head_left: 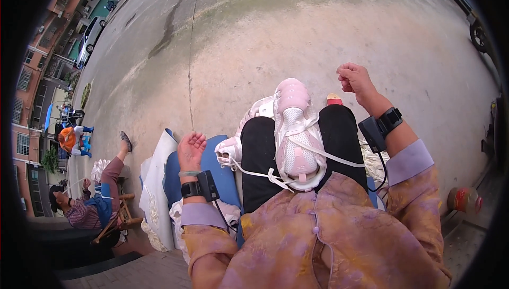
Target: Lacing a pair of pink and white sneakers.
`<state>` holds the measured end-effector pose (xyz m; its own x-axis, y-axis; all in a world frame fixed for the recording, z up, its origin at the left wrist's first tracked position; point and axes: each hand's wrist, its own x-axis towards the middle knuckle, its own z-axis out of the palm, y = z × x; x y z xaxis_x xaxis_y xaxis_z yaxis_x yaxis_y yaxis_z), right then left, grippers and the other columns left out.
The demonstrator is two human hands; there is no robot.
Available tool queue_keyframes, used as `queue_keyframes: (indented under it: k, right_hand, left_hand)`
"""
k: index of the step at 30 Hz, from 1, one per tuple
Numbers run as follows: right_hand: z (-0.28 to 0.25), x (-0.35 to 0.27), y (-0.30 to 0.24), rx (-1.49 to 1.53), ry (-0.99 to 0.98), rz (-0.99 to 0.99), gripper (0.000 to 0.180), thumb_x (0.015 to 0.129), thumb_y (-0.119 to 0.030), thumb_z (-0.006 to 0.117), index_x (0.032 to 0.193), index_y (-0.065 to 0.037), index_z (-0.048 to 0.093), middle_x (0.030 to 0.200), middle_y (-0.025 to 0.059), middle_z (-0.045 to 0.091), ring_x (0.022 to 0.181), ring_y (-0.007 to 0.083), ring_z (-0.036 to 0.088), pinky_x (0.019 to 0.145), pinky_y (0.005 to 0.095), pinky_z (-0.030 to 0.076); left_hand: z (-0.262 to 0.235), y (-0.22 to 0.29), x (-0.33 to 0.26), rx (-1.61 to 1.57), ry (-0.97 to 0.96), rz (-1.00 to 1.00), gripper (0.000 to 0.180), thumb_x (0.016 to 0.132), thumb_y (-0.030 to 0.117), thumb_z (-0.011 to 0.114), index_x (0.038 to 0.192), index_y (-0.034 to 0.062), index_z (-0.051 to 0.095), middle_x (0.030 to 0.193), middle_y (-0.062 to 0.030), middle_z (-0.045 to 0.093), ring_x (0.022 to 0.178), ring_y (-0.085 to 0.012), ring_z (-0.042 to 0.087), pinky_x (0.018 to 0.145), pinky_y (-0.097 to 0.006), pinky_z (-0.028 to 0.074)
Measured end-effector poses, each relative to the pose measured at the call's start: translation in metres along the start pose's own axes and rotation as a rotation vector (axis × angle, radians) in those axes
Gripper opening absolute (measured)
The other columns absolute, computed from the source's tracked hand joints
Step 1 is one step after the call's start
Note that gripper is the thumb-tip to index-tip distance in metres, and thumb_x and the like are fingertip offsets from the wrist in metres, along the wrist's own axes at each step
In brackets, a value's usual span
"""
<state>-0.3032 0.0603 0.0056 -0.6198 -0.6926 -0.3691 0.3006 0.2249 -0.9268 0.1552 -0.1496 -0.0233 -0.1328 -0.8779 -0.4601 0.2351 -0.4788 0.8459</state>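
Nearest to the camera, a pale pink shoe (297,135) with a white mesh top lies on the person's lap, between the two black-trousered knees, with its toe pointing away. White laces (339,157) run loose from it across the right thigh, and another lace goes to the left over the other thigh. A second shoe (229,152) of the same pale colour lies just beside the left knee, partly hidden behind it, on a blue cushion (225,175).

The left hand (191,148) is lifted over the blue cushion, palm turned up, fingers spread and a little curled; it holds nothing. The right hand (354,78) is raised well above the right knee, with fingers pressed together in a loose fist. It seems to pinch something thin, maybe the end of a lace, but I cannot tell this for sure. Both wrists carry a black band with a small box.

Left of the cushion stands a white sack (154,183), and its content is not visible. At the right edge lies a clear plastic bottle (464,200) with a red label.

Further away, another person (90,204) sits on a wooden chair, on the wide concrete ground (265,34)
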Motion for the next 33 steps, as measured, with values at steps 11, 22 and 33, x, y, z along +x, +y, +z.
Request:
queue_keyframes:
  k: [11, 22, 33]
  right_hand:
    - [0.036, -0.139, 0.020, -1.030, -0.424, -0.801, 0.085, 0.061, -0.045, 0.074, 0.128, -0.003, 0.043, 0.098, 0.0120, 0.053, 0.089, 0.0277, 0.053, 0.073, 0.0389, 0.034]
    - [0.050, -0.147, 0.026, -1.142, -0.465, -0.573, 0.073, 0.068, -0.019, 0.065, 0.132, 0.000, 0.035, 0.098, 0.0176, 0.050, 0.078, 0.0325, 0.058, 0.064, 0.0432, 0.046]
    - [0.062, -0.141, 0.032, -1.213, -0.256, -0.736, 0.042, 0.074, -0.010, 0.059, 0.112, 0.004, 0.045, 0.082, 0.0199, 0.058, 0.067, 0.0342, 0.062, 0.056, 0.0429, 0.049]
  left_hand:
    - [0.177, -0.067, -0.099, 0.830, -0.635, 0.537, 0.050, 0.081, 0.019, 0.068, 0.121, -0.0029, 0.046, 0.114, -0.0119, 0.054, 0.097, -0.0169, 0.057, 0.085, -0.028, 0.046]
    - [0.187, -0.089, -0.106, 0.949, -0.726, 0.629, 0.099, 0.063, 0.034, 0.079, 0.135, -0.0069, 0.026, 0.135, -0.0271, 0.036, 0.127, -0.0391, 0.035, 0.105, -0.042, 0.029]
    - [0.196, -0.089, -0.111, 1.025, -0.712, 0.538, 0.099, 0.063, 0.025, 0.075, 0.138, -0.0065, 0.018, 0.137, -0.0271, 0.031, 0.129, -0.0399, 0.032, 0.107, -0.041, 0.028]
